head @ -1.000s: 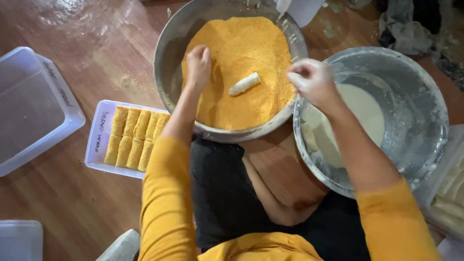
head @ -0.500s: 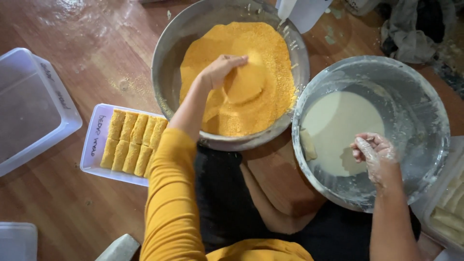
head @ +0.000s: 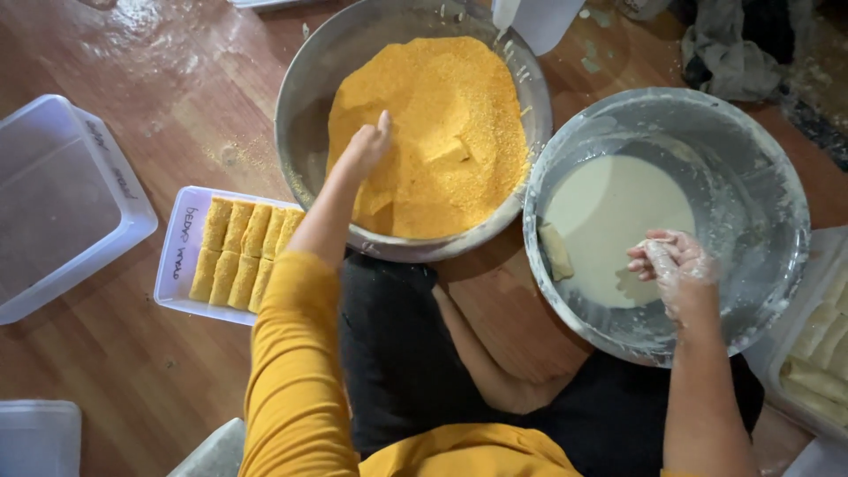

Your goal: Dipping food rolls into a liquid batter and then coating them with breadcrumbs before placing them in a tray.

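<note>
Two metal bowls on a wooden floor [head: 106, 380], one hand over each.

The far bowl of orange crumbs [head: 311, 115] is the larger; the left hand [head: 364, 148] rests in its crumbs [head: 442, 97], grip released, fingers out flat on the heap and grasping nothing. Just right of it and nearer stands the batter bowl [head: 760, 177], touching the crumb bowl's rim, with pale batter [head: 618, 221] pooled in it. The right hand [head: 669, 263], coated in batter, hovers over the near right part of the pool, fingers loosely curled; I cannot tell whether they hold anything. A pale roll [head: 556, 252] lies at the batter's left edge. Left of the person, a white tray [head: 177, 265] carries coated rolls [head: 243, 252] in a row. An empty clear tub [head: 62, 203] sits at far left.
</note>
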